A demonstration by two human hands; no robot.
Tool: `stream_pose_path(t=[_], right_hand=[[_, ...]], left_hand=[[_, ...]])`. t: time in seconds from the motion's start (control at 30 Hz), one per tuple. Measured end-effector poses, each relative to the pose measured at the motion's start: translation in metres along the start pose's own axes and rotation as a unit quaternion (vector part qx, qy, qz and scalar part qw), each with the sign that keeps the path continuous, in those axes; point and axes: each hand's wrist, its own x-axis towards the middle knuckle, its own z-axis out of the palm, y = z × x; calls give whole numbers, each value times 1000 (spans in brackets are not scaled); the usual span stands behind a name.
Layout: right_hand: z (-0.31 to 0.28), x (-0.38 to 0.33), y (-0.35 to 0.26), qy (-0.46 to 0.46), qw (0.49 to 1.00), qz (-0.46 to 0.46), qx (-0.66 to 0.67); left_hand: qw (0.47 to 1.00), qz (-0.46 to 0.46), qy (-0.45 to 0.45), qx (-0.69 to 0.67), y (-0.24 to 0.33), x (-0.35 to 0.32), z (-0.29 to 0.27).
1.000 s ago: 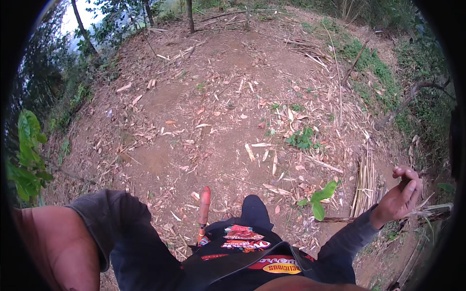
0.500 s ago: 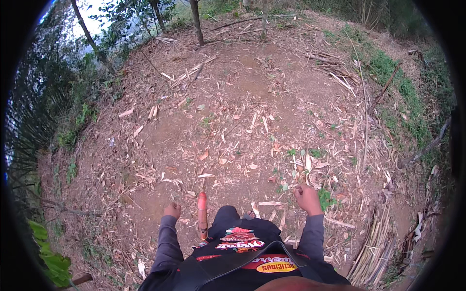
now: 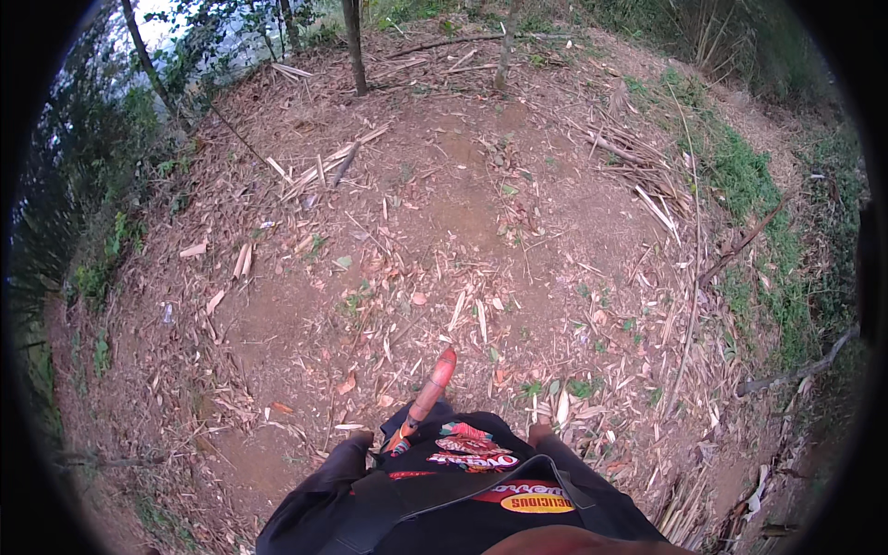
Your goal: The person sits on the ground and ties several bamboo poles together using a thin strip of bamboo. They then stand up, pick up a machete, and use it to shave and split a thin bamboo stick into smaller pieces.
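Observation:
My left hand hangs low by my left hip, mostly dark and small below the end of its grey sleeve. Next to it, a long curved red-brown sheath-like thing points up and forward from my waist, with a colourful patterned part at its lower end. I cannot see my left hand touching it. On the other side, my right hand is by the right edge of my black printed shirt, above the ground. The fingers of both hands are too small and shaded to make out.
Brown earth strewn with wood chips and dry leaves slopes ahead. Split sticks lie at the far left, and more poles at the far right. A thin tree trunk stands ahead. A branch lies at the right.
Both hands have drawn back toward my body, the right one also inward. The curved red-brown thing has swung from upright to leaning right. The view has shifted over the ground.

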Motion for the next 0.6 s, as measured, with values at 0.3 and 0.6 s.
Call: stream_pose_path(t=[0.3,0.6], right_hand=[[-78,111,-34,-325,892,262,170],[-193,624,-170,-174,919,200,292]], left_hand=[[859,329,277,-279,488,-7,-362],[970,40,175,-166,593,139,-351]])
